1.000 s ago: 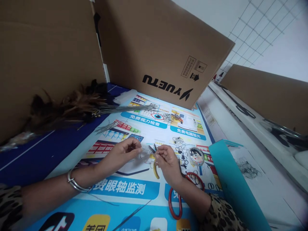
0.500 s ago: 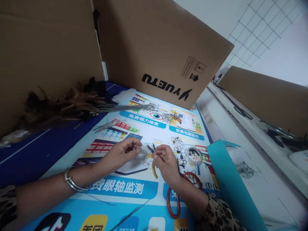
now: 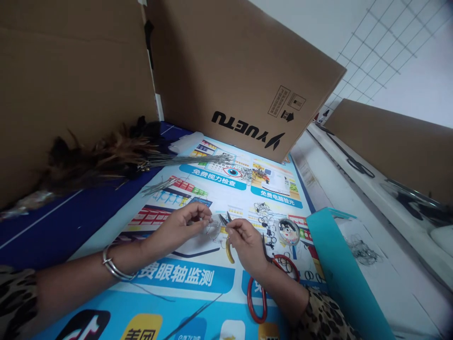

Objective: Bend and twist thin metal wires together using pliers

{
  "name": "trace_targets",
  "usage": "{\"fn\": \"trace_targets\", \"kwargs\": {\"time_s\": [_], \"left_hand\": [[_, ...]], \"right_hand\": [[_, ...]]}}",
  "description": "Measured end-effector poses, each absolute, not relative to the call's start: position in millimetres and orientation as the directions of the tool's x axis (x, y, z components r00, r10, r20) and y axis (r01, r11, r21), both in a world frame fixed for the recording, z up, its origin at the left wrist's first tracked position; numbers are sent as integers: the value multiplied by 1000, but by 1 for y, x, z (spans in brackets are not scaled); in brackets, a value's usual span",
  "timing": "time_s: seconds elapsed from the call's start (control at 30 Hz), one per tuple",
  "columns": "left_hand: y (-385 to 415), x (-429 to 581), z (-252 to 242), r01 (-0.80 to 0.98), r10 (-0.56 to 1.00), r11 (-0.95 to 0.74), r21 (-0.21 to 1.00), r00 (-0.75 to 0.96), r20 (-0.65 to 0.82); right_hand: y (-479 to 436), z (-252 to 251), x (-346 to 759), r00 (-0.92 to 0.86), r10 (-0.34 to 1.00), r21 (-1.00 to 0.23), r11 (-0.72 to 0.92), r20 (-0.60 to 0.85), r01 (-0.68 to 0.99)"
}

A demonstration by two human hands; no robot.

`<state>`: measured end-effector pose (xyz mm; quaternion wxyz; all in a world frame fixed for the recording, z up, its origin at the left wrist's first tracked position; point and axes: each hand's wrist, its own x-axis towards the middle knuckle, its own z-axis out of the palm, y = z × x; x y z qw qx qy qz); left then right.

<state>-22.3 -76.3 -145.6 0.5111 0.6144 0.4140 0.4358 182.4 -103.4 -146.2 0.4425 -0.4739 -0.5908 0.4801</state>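
Note:
My left hand (image 3: 189, 222), with a silver bangle at its wrist, is closed, thumb and fingertips pinching a thin looped wire (image 3: 212, 230). Its fine details are too small to make out. Close to its right, my right hand (image 3: 247, 243) is wrapped round small pliers (image 3: 229, 251) with a yellow handle. Their dark jaws point up and left, parted, beside the wire loop; whether they touch it I cannot tell. Red-handled scissors (image 3: 257, 304) lie on the printed sheet, partly under my right forearm.
Brown feathers (image 3: 95, 151) and a bundle of straight wires (image 3: 191, 159) lie at the left and back. Small dark rings (image 3: 272, 241) and a round clear case (image 3: 288, 231) are to the right, beside a teal box (image 3: 348, 274). A large carton (image 3: 244, 71) stands behind.
The whole view has shifted slightly, so things appear a little further right. Both hands keep nearly the same pose, with the wire and pliers still held close together.

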Motion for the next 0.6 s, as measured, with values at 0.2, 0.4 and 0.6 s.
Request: {"fn": "trace_targets", "kwargs": {"time_s": [0.2,0.4,0.6], "left_hand": [[-77,-21,-142,27,960,-92,995,269,81],[-77,-20,-138,0,970,-55,998,237,54],[-77,-20,-140,7,975,-58,998,214,55]], "right_hand": [[-103,-147,182,-143,988,-988,82,62,133],[-104,-145,183,-136,989,-982,75,51,175],[-104,-147,184,-120,990,-982,93,74,163]]}}
